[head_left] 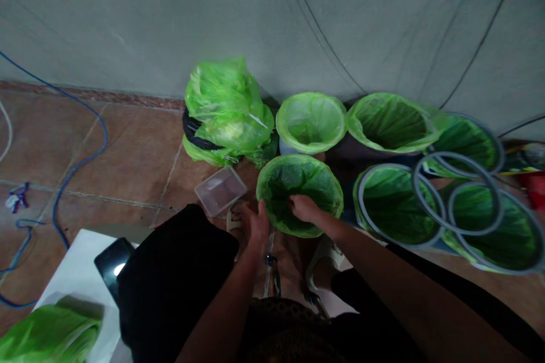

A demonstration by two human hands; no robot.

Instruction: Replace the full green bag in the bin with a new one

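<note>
A trash bin lined with a green plastic bag point(327, 184) stands on the floor between my feet. My left hand point(256, 224) is closed at the bin's left edge, thumb on the bag where it folds over the rim. My right hand point(304, 208) reaches inside the bin with its fingers curled; whatever they hold, if anything, is hidden. Just left of the bin, a clear plastic container point(221, 190) lies on the tiles.
Bulging green bags point(225, 108) are piled against the wall. More lined bins point(313, 119) stand behind and to the right, with a loose grey ring point(415, 184) across two. At left are a blue cable point(80, 164) and a white table point(70, 261) bearing a phone point(108, 264) and green bags point(51, 334).
</note>
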